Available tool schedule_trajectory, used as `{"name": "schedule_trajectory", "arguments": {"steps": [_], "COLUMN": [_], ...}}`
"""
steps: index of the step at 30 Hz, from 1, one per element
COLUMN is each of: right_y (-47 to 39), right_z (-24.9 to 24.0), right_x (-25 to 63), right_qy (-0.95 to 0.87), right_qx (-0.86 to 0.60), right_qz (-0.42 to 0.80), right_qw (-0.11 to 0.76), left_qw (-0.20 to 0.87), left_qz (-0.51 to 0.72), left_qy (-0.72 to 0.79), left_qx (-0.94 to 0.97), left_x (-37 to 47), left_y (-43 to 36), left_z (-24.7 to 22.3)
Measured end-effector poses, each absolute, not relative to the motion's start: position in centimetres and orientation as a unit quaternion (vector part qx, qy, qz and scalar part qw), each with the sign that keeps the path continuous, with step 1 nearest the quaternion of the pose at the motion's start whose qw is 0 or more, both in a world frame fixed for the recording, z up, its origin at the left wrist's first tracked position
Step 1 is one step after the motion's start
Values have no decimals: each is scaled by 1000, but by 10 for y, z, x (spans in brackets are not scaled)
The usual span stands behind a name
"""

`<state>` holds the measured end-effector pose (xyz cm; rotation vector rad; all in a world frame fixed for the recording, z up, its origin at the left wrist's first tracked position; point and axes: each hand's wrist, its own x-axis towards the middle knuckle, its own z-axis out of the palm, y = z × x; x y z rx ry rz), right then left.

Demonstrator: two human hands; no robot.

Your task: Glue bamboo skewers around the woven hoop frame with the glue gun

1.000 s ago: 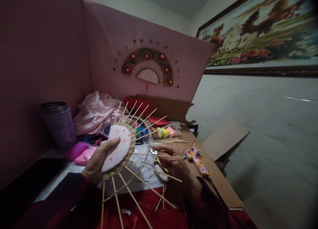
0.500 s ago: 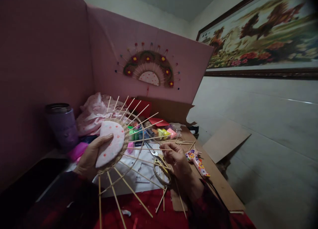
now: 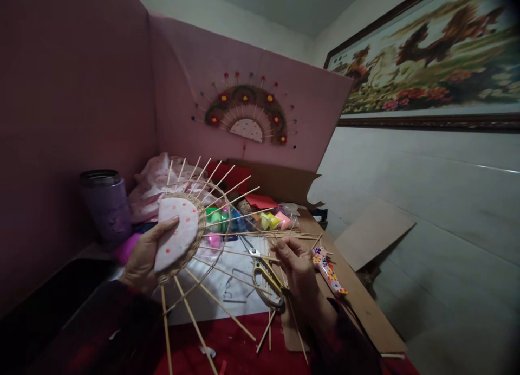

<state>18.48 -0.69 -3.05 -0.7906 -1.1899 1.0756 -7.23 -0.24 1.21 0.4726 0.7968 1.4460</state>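
Observation:
My left hand (image 3: 140, 256) grips a half-round craft piece (image 3: 177, 231), thumb on its white, spotted padded face. Braided twine edges the padding, and thin wooden sticks (image 3: 226, 293) fan outward from it. A ring of twine (image 3: 228, 207) crosses the sticks partway out. To the right of the stick tips, my right hand (image 3: 294, 258) is closed in a pinch. A thin strand, apparently the twine's loose end, runs from the ring to those fingers; the fingertips partly hide it. Scissors (image 3: 266, 280) with gold handles lie on white paper just left of my right hand.
Behind are bags of coloured clay (image 3: 272, 219), pink spotted cloth (image 3: 152, 180) and a purple tumbler (image 3: 106, 207). Loose sticks (image 3: 300, 235) and a flower-patterned object (image 3: 329, 272) lie at right on cardboard (image 3: 365, 310). A decorated half-round piece (image 3: 246, 115) hangs on the pink board.
My right hand has moved slightly right, away from the stick tips, still pinched. The craft piece in my left hand has shifted a little left. The view has shifted slightly.

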Motion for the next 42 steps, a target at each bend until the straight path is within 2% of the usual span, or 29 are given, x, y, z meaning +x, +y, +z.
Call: {"name": "schedule_trajectory", "arguments": {"steps": [5, 7, 10, 28, 34, 42], "right_y": [-13, -16, -20, -18, -16, -13], "right_z": [-27, -25, -21, -29, -38, -42], "right_x": [177, 175, 173, 168, 169, 168], "right_qy": [-546, -584, -634, -733, -711, -725], "right_qx": [-356, -365, -353, -334, -355, -345], "right_qz": [558, 560, 539, 446, 479, 457], "right_qw": [514, 461, 428, 391, 373, 382], "left_qw": [660, 678, 695, 709, 731, 730], "left_qz": [642, 624, 610, 610, 578, 581], "left_qy": [340, 338, 333, 314, 323, 315], "left_qx": [192, 192, 185, 165, 167, 175], "left_x": [-69, -65, -59, -48, -48, -47], "left_y": [0, -2, -4, -2, -6, -6], "left_z": [8, 8, 8, 0, 2, 2]}}
